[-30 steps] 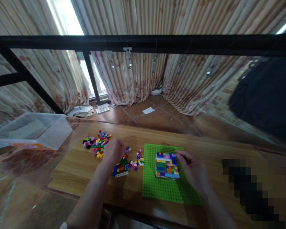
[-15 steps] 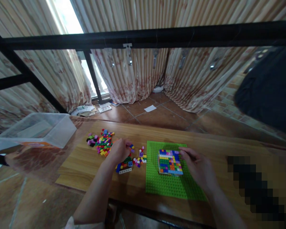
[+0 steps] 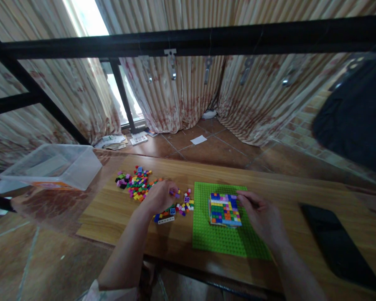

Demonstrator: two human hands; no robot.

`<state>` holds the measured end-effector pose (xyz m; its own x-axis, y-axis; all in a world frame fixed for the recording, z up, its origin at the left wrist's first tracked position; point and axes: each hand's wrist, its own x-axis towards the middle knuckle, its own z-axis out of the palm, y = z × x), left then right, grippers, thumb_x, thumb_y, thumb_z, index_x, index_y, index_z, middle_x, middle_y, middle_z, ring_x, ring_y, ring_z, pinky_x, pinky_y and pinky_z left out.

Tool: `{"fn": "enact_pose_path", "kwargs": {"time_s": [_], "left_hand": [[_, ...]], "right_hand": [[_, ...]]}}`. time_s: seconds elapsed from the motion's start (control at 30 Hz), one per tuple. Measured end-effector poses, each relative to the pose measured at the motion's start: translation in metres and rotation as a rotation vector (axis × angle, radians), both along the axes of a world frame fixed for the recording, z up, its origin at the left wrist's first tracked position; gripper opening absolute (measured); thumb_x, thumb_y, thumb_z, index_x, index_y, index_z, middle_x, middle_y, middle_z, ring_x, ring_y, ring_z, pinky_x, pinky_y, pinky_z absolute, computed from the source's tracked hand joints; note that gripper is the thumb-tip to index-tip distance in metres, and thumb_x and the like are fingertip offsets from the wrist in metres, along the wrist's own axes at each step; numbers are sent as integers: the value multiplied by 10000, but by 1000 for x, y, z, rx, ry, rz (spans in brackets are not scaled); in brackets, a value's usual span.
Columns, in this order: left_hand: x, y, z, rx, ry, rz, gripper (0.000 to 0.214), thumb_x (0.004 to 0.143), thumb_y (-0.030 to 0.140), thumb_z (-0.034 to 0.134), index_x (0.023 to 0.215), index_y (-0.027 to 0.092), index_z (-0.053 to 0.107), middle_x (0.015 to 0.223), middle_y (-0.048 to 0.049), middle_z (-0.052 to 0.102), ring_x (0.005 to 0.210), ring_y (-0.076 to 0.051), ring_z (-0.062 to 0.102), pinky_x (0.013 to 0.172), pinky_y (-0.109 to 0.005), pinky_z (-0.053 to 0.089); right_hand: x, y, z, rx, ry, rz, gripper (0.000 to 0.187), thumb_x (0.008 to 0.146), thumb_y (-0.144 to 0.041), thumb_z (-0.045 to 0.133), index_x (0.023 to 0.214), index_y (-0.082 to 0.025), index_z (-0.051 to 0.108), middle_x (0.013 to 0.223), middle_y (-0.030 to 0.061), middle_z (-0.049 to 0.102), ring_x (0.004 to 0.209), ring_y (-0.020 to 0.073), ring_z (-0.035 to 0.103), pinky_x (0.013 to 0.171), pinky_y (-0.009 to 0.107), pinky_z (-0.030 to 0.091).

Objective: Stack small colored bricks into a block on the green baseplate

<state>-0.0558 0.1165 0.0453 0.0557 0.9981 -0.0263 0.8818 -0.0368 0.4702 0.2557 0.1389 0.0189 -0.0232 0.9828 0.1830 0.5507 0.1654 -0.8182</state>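
Note:
A square block of many-coloured toy bricks [image 3: 224, 210] stands on a green studded baseplate [image 3: 203, 240]. My right hand [image 3: 263, 217] is at the block's upper right corner, its thumb and forefinger drawn together. Whether a small brick sits between those fingertips cannot be made out. To the left, my left hand [image 3: 161, 196] reaches down among loose bricks with its fingers curled closed. A purple brick [image 3: 175, 194] shows right by its fingertips; whether it is held is unclear. Loose small bricks [image 3: 139, 186] lie beyond that hand, and a white studded strip [image 3: 166, 220] lies below it.
A clear plastic bin [image 3: 81, 167] stands left of the wooden board [image 3: 103, 223]. A black phone [image 3: 338, 246] lies at the right. Ahead runs a black metal rail [image 3: 188, 39] with hanging clips, before striped curtains [image 3: 188, 96]. A dark cloth shape [image 3: 357, 117] is at upper right.
The view has shifted slightly. My left hand's fingers have moved a little among the loose bricks, and a purple brick now shows at their tips. My right hand stays by the block's corner.

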Motion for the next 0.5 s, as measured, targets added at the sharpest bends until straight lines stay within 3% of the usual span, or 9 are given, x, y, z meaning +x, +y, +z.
{"fn": "enact_pose_path", "kwargs": {"time_s": [0.3,0.4,0.5], "left_hand": [[8,-1,6,37,41,-45,131,738,136,606,772,186,723,876,-65,714,824,-203,642,744,-291,458],[8,-1,10,100,-72,-98,112,785,161,596,794,174,707,854,-58,703,830,-190,635,774,-288,454],[14,-2,18,91,-311,-135,134,850,213,567,839,163,691,827,-42,702,789,-163,633,757,-270,460]], "right_hand": [[0,1,1,20,5,-5,338,843,-472,576,970,-214,753,986,85,764,913,271,706,824,408,542],[0,1,1,16,36,-12,329,857,-463,582,996,-213,745,976,82,762,860,254,706,800,402,544],[-5,-1,4,61,99,-22,318,864,-455,593,1003,-210,740,899,69,758,778,225,695,758,382,551]]}}
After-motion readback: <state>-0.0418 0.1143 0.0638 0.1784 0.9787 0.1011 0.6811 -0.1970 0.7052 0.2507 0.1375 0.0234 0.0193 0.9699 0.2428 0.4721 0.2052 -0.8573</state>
